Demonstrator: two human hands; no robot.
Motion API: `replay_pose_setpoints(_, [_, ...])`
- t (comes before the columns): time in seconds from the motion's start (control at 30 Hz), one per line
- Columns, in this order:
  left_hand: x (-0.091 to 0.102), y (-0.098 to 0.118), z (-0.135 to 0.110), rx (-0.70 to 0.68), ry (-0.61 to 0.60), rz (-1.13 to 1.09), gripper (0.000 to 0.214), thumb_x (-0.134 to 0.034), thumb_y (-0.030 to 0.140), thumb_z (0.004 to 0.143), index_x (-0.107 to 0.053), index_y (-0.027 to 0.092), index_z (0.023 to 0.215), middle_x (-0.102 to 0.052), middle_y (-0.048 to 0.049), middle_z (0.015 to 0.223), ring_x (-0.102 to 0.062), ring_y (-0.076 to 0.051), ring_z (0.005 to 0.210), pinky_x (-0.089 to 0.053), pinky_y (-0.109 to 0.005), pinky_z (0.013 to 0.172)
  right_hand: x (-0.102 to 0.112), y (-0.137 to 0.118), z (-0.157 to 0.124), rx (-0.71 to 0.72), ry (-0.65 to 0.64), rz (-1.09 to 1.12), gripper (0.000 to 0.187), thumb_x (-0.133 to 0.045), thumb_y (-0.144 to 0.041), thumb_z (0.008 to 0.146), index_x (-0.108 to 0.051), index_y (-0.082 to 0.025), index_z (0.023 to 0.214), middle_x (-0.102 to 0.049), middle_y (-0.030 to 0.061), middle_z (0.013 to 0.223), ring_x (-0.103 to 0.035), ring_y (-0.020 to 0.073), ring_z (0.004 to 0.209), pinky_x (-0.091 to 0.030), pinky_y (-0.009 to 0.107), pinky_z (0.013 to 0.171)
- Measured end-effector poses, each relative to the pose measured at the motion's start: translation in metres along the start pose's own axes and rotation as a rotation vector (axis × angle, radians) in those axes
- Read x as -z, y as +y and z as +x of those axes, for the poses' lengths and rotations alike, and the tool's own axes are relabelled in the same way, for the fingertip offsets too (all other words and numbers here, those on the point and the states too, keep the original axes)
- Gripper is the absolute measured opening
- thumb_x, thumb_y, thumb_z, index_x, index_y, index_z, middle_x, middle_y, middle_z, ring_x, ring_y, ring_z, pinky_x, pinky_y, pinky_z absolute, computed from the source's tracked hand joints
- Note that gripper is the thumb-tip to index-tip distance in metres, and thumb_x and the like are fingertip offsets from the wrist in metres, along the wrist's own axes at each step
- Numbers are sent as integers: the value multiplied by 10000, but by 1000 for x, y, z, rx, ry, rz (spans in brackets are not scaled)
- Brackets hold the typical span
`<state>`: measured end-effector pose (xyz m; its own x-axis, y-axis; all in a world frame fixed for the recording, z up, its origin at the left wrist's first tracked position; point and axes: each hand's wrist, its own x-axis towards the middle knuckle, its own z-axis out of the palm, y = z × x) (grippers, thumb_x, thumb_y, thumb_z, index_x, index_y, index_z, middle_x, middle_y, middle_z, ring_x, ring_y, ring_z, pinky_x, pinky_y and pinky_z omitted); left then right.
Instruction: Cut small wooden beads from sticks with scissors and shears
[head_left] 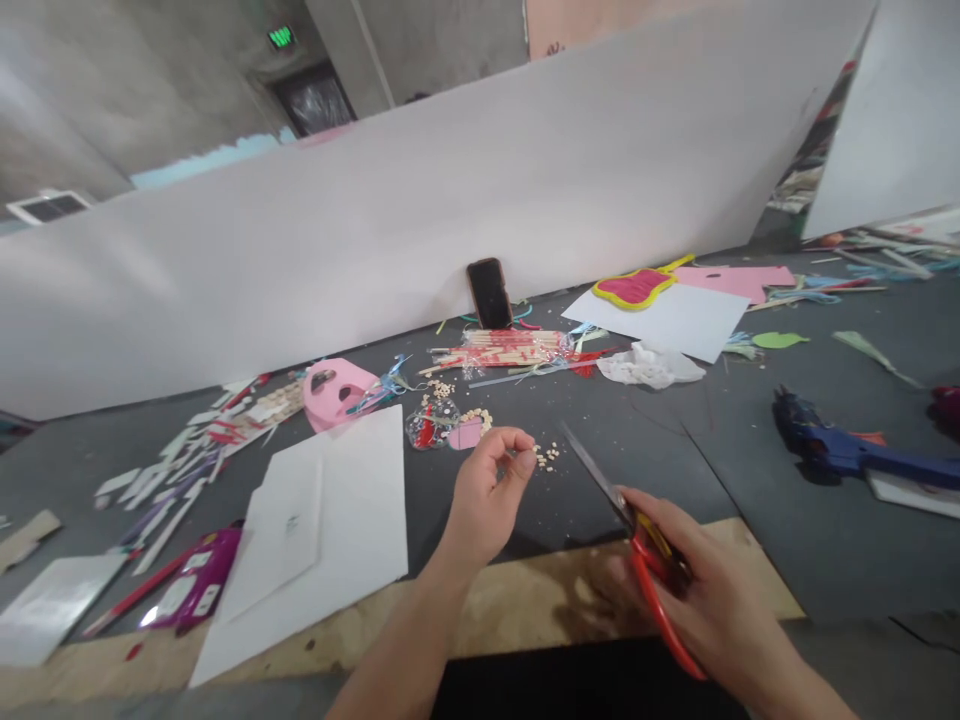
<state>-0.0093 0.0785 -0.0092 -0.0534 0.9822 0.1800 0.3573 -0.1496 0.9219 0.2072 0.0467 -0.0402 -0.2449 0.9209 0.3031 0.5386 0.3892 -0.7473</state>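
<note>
My right hand (694, 575) is wrapped round the red handles of a pair of scissors (600, 478), whose blades look closed and point up and to the left. Thumb and forefinger of my left hand (487, 490) are pinched together; whatever they hold is too small to make out. Just beyond those fingertips lie small pale cut bits (547, 460), scattered on the dark tabletop. A pink oval piece (466, 433) with more pale bits along its edge sits behind my left hand. Beside it is a clear patterned packet (431, 425) with something red in it.
White sheets (367, 490) and a purple object (199, 580) lie at left, near a pink mask-like cutout (337, 390). A phone (490, 292) leans on the white partition (375, 230), behind wrapped sticks (510, 348). Crumpled tissue (649, 365) and a blue glue gun (847, 445) lie at right.
</note>
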Motion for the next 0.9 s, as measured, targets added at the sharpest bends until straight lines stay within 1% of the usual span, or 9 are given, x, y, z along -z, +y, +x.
replay_pose_setpoints(0.1, [4, -1, -8, -2, 68, -25, 153, -513, 333, 898, -564, 189, 907, -602, -47, 947, -551, -157, 823, -447, -268, 767, -6, -3, -6, 27, -113, -49, 476, -590, -363, 847, -487, -240, 1296, -645, 81, 1005, -669, 153, 728, -559, 232, 600])
replay_pose_setpoints(0.17, [6, -2, -11, -27, 82, -24, 139, -511, 324, 899, -557, 192, 898, -597, -46, 945, -560, -165, 850, -446, -278, 796, -8, -5, -8, 44, -138, -97, 487, -575, -367, 858, -471, -242, 1317, -637, 92, 1039, -679, 170, 781, -566, 248, 632])
replay_pose_setpoints(0.27, [8, -2, -16, -85, 95, 1, 121, -494, 300, 910, -545, 198, 868, -590, -48, 952, -563, -173, 907, -436, -289, 851, -9, -9, -6, 116, -125, -177, 460, -581, -359, 852, -509, -247, 1292, -653, 90, 1043, -687, 187, 822, -568, 261, 658])
replay_pose_setpoints(0.4, [10, 0, -22, -118, 96, 46, 143, -474, 294, 923, -551, 203, 844, -588, -51, 939, -557, -177, 911, -436, -292, 854, -10, -14, -1, 195, -94, -198, 422, -582, -369, 848, -564, -238, 1249, -683, 87, 998, -698, 180, 767, -568, 248, 639])
replay_pose_setpoints(0.6, [13, 1, -28, -101, 70, 35, 155, -466, 288, 926, -552, 202, 829, -585, -53, 913, -558, -178, 871, -449, -298, 829, -10, -20, 2, 236, -71, -272, 410, -542, -298, 849, -575, -235, 1253, -685, 88, 989, -701, 187, 750, -568, 251, 605])
replay_pose_setpoints(0.77, [17, 1, -28, -87, 55, 77, 138, -495, 271, 908, -568, 200, 814, -599, -55, 920, -563, -181, 886, -450, -297, 830, -7, -23, 3, 214, -63, -275, 444, -557, -351, 852, -555, -254, 1285, -684, 88, 983, -696, 188, 759, -569, 256, 629])
replay_pose_setpoints(0.9, [18, 1, -28, -113, 26, 43, 121, -510, 237, 900, -588, 198, 817, -605, -44, 901, -564, -170, 868, -445, -280, 814, -6, -23, 4, 271, -57, -336, 412, -528, -340, 862, -566, -239, 1260, -681, 93, 1005, -697, 189, 785, -572, 256, 648])
